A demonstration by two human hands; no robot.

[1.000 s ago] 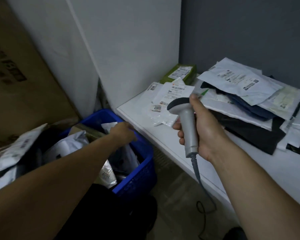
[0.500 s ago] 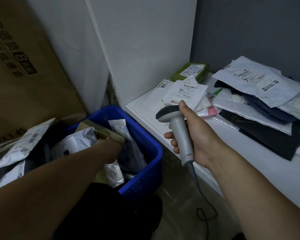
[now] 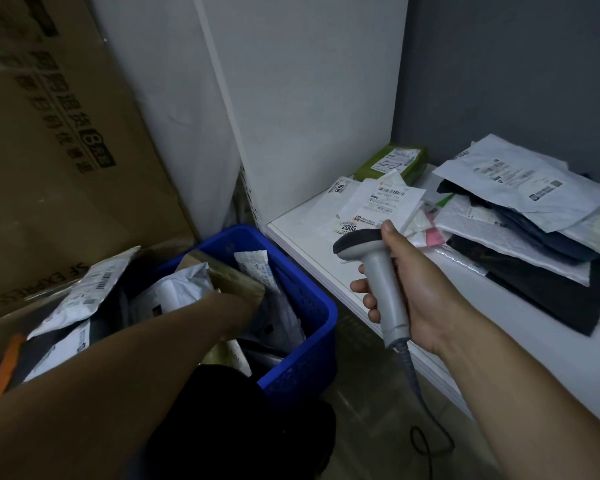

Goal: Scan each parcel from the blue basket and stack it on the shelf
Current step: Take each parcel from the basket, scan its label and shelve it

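Now the left hand (image 3: 235, 315) has been sunk deeper into the blue basket (image 3: 312, 299), fingers hidden beneath a brown parcel (image 3: 238, 282), their grip not to be told. The scanner (image 3: 378, 271) is kept clasped in the right hand (image 3: 420, 299) beside the shelf (image 3: 499, 341); the next parcel's pickup is judged begun.

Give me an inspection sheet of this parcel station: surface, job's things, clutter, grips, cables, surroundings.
surface: white shelf, parcels piled toward its back.
job's things: blue basket holds parcels; mailer pile and green parcel lie on the shelf.
clutter: loose mailers heaped left of the basket.
grips: right hand grips the scanner; left hand reaches into the basket beneath a brown parcel, fingers hidden.
cables: scanner cable hangs and loops on the floor.
surroundings: large cardboard box at left, white panel, grey wall.
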